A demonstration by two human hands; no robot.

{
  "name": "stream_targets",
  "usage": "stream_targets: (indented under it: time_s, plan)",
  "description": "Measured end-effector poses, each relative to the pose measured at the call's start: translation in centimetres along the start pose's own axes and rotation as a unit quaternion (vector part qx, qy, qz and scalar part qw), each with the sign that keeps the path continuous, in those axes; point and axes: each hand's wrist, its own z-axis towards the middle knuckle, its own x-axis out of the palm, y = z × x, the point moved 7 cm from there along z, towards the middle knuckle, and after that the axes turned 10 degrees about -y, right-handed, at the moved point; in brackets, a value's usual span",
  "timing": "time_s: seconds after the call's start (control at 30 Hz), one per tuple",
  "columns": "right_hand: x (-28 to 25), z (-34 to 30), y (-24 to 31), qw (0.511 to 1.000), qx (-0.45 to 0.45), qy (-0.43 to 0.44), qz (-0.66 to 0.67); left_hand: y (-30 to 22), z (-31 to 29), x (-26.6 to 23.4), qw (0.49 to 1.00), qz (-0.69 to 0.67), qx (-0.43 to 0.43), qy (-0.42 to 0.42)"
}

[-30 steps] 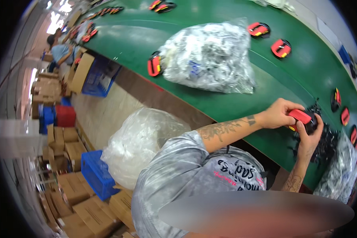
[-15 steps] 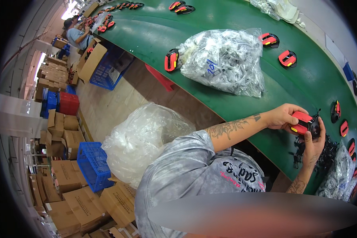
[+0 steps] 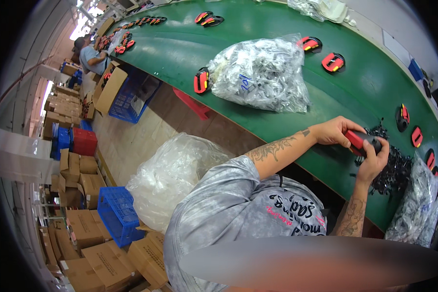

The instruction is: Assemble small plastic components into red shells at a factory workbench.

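Note:
Both hands hold a red and black plastic device (image 3: pixel 357 139) over the green table, its exact kind unclear. My left hand (image 3: pixel 333 132) pinches its red end, thumb toward me. My right hand (image 3: pixel 374 161) wraps its black end, with the thumb lying across the dark surface. Beneath and beside my right hand lies a pile of small black parts (image 3: pixel 393 171), too tangled to make out. Similar red and black devices with yellow bits lie on the table, among them one (image 3: pixel 416 136) to the right and one (image 3: pixel 333 62) farther away.
A large clear bag of small wrapped pieces (image 3: pixel 258 75) sits mid-table; another bag (image 3: pixel 413 204) lies at the right. Left of me are a big translucent plastic bag (image 3: pixel 173 175), a blue crate (image 3: pixel 119 214) and cardboard boxes (image 3: pixel 109 263). Another person (image 3: pixel 90 56) works at the far left.
The device has turned between my hands: its red face with the yellow bit showed before, and now a smooth dark side faces up. The whole view has shifted slightly.

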Motion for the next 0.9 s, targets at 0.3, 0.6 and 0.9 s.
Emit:
stream_targets:
  time_s: [0.3,0.6,0.9]
  plan:
    - [-12.2,-0.3,3.6,0.998,0.060,-0.030,0.018,-7.3,0.1,-2.9,0.921,0.228,0.073,-0.306]
    - [-18.7,-6.6,2.8,0.977,0.102,-0.103,-0.159,-8.5,18.8,-5.5,0.391,0.863,0.135,-0.290]
    - [-11.8,-7.9,3.0,0.930,-0.058,0.092,-0.350,5.4,30.3,4.8,0.563,0.778,0.063,-0.273]
